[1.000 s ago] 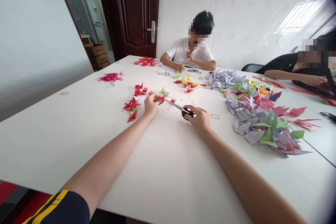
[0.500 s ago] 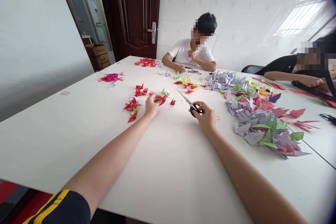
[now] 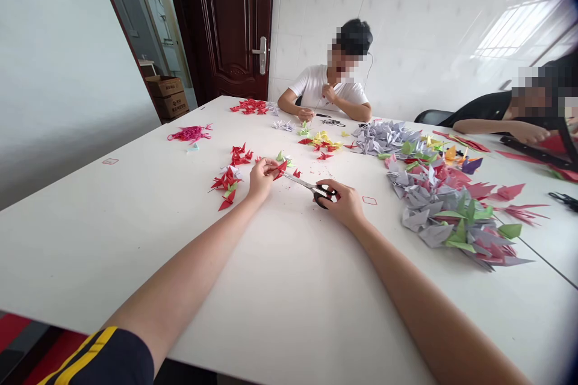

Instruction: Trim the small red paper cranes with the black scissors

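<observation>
Pinched in the fingers of my left hand (image 3: 263, 179) is a red origami crane (image 3: 280, 169), held just above the table. My right hand (image 3: 344, 203) grips black-handled scissors (image 3: 311, 186), whose blades point left. The blade tips are at the crane's right side; whether they touch the paper I cannot tell. Behind the blades lies a small red paper piece (image 3: 297, 173), partly covered. To the left of my left hand sits a loose group of red cranes (image 3: 228, 179) with some green and white ones among them.
A large pile of grey, pink and green cranes (image 3: 440, 204) spreads along the right side of the white table (image 3: 253, 313). Yellow and red cranes (image 3: 323, 141) lie farther back, and pink string (image 3: 189, 133) at the left. Two people sit across and at the right.
My right hand has moved left, bringing the scissors' tips up to the red crane. The left hand stays in nearly the same spot, still holding the crane.
</observation>
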A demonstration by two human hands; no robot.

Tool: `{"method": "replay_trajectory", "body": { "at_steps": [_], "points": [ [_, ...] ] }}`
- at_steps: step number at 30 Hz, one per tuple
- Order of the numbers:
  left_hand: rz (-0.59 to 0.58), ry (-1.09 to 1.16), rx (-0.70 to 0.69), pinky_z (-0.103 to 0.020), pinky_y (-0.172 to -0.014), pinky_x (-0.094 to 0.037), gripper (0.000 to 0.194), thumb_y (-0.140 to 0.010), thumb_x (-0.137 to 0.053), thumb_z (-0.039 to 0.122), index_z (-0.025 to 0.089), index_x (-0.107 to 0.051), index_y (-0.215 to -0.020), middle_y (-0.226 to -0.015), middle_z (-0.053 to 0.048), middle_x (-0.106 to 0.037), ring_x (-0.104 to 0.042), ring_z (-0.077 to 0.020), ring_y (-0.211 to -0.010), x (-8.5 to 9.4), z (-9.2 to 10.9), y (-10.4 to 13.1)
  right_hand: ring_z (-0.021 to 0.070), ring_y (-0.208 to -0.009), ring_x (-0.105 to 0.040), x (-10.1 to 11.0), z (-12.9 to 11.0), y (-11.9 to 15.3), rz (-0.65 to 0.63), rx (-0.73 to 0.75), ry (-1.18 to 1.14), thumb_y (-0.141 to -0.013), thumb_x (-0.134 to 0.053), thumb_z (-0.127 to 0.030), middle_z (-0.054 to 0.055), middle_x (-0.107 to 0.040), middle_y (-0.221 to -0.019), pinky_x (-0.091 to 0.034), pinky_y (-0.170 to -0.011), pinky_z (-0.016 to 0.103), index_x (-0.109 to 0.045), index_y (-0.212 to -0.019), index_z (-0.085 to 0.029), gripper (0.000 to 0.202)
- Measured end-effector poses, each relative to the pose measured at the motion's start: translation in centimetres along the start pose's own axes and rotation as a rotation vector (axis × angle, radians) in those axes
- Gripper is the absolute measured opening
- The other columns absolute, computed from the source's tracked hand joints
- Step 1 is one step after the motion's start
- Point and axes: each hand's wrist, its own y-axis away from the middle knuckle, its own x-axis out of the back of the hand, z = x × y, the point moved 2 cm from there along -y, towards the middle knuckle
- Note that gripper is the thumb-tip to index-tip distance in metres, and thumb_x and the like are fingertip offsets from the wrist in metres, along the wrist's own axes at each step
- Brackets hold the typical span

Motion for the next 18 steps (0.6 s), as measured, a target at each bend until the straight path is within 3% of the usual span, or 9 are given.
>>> {"method": "replay_trajectory", "body": {
  "at_steps": [18],
  "points": [
    [-0.126, -0.022, -0.017, -0.031, -0.073, -0.054, 0.026, -0.072, -0.072, 0.016, 0.02, -0.058, -0.093, -0.074, -0.002, -0.071, -0.069, -0.0177, -0.072, -0.24, -0.4, 0.14, 0.0147, -0.066, -0.053, -0.24, -0.77, 0.1, -0.035, -0.015, 0.044, -0.072, -0.068, -0.035, -0.001, -0.066, -0.08, -0.039, -0.064, 0.026, -0.074, -0.105, -0.03, 0.034]
  ]
}}
